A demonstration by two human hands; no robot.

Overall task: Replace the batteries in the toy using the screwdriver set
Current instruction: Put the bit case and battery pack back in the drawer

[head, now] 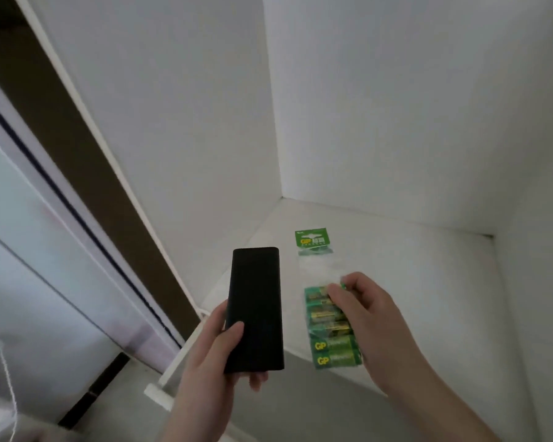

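Black case (255, 309) gripped by left hand (216, 352); right hand (363, 309) pinches one battery pack (331, 327).

right hand (361, 311) covers battery pack (334, 327) at 3 o'clock | pack label blurred | left hand (211, 355) palm hidden behind black case (254, 309) | forearms cut at 6 o'clock

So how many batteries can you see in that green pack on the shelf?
5, stacked in a column inside the clear pack on the white shelf. The right hand pinches the top one; two show GP labels at the bottom. Fingers may hide more.
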